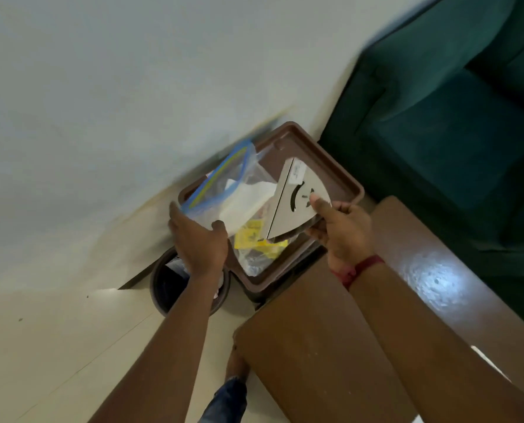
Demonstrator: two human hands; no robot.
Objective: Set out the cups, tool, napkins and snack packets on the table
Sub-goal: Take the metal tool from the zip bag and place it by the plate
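While bag [224, 190] blurred, napkins inside, tray [331, 166] contents unclear.

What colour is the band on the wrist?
Red band on the right wrist, head view.

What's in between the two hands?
In the head view, between the left hand and right hand lie a yellow packet in clear plastic and the brown tray beneath.

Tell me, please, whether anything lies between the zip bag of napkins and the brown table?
Nothing visible does. The left hand holds the zip bag over the brown tray; the table just beside it shows only bare surface.
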